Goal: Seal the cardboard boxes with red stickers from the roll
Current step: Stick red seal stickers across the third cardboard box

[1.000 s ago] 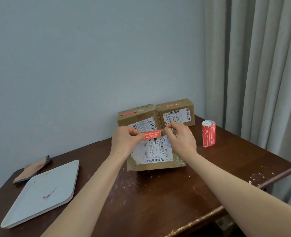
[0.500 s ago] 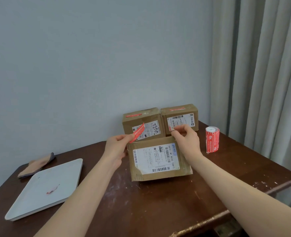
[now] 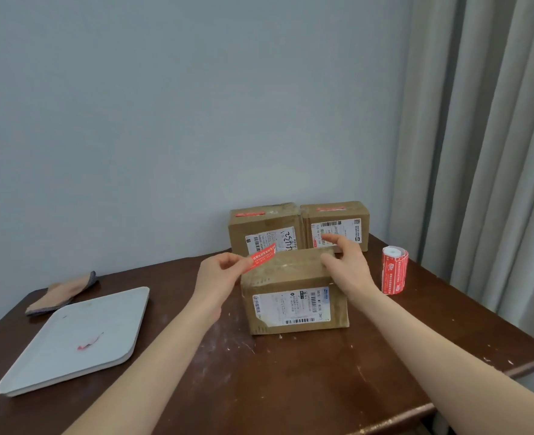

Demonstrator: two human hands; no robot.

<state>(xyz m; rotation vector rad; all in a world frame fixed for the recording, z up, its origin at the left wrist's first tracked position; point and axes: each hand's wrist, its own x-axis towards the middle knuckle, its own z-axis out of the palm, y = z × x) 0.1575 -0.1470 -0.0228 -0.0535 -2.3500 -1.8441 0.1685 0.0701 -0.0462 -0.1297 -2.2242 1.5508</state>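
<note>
Both hands held the red sticker a moment ago. Now only the left hand (image 3: 218, 276) has it, and the right hand (image 3: 349, 266) has let go. The left hand pinches one end of the red sticker (image 3: 262, 257) between thumb and finger. The rest of it pokes up and to the right, over the far left corner of the front box (image 3: 294, 298). The right hand is loose and spread at the far right corner of that box top. Its thumb may be touching the box, but I cannot be sure.

To do this bit well, I think the right hand should hold the box still. Then the sticker should go flat across the top and be rubbed down from one end, so it gets no bumps.

Just behind stand the left back box (image 3: 265, 229) and the right back box (image 3: 338, 226). Each has a red strip on top, so this looks like the last one. The sticker roll (image 3: 394, 271) stands up on the right, near the table (image 3: 291, 390) edge. A swinging elbow could knock it. Brown wood shows between the front box and the white tray (image 3: 71, 337), so the left arm has room.
</note>
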